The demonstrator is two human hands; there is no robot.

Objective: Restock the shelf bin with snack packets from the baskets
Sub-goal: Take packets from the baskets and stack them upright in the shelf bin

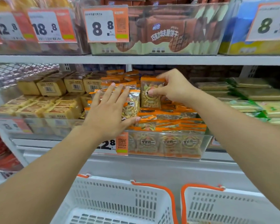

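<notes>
Over the clear shelf bin (166, 143) heaped with orange-topped snack packets (171, 122), the right hand (171, 88) pinches one upright packet (150, 94), the left hand (110, 109) presses flat-fingered on another, above two white baskets (120, 198).

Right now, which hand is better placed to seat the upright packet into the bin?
Right. The right hand already pinches the upright packet above the clear bin. The left hand lies flat with straight fingers against the neighbouring packets, steadying them.
</notes>
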